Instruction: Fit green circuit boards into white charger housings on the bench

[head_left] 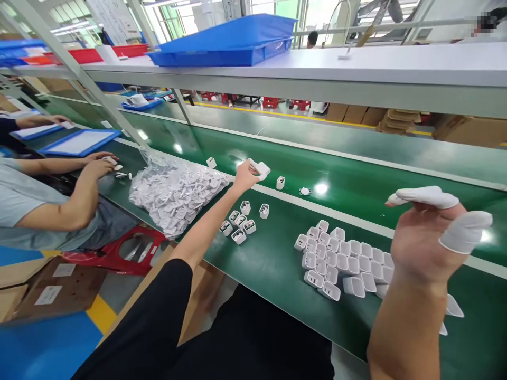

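Left hand [249,173] over green belt [356,192], can't tell if gripping. Right hand [425,237] spread wide, near grouped white cases [331,258].

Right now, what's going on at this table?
A person's left hand reaches over the green table; whether it grips anything is hard to tell. Their right hand, wearing white finger covers, is raised open near grouped white cases. A bag of white parts lies to the left; beyond it a co-worker handles small white pieces.
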Available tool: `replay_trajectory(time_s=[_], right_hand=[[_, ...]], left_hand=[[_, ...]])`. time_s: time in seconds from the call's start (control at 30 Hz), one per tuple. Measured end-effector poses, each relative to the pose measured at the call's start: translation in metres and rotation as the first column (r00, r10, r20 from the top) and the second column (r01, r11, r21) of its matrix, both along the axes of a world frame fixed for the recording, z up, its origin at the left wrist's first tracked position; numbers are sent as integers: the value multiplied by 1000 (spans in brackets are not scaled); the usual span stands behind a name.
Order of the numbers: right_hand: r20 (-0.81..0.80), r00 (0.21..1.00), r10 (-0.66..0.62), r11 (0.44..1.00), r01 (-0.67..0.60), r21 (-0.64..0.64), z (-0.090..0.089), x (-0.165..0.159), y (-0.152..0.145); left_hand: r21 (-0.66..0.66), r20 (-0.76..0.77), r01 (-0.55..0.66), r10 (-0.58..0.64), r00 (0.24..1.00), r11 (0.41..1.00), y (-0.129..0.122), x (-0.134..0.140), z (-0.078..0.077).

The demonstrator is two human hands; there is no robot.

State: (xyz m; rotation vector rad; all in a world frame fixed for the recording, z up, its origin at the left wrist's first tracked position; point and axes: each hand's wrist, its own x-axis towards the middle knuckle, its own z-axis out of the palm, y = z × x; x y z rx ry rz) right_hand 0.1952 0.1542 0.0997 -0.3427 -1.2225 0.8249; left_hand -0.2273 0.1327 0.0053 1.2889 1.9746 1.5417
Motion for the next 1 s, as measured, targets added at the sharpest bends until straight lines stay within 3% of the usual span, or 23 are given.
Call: replay_trajectory(time_s=[0.13, 0.3, 0.5, 0.6, 0.73, 0.87, 1.0], right_hand=[[60, 998, -8, 1000, 7, 23, 6, 13, -11], [36, 997, -74, 993, 70, 90, 11, 28, -13], [-1, 998, -64, 982, 64, 180, 9, 37, 4], [-6, 999, -47, 983, 48, 175, 10, 33, 5], [-6, 998, -66, 990, 66, 128, 14, 25, -4], [55, 997, -48, 995, 43, 86, 18, 20, -17], [154, 987, -50, 989, 28, 145, 18, 18, -23]], left_hand=[[-201, -293, -80, 18, 956, 976, 42, -25, -18], [-366, -517, -100, -113, 849, 925, 54, -33, -38], [-371, -679, -163, -147, 720, 914, 60, -23, -24], [-439, -680, -26, -314, 662, 898, 73, 7, -24], [-613, -577, 156, -574, 581, 774, 93, 52, -37], [-671, -521, 146, -603, 604, 727, 102, 68, -39], [-588, -523, 189, -548, 652, 786, 89, 68, -21]])
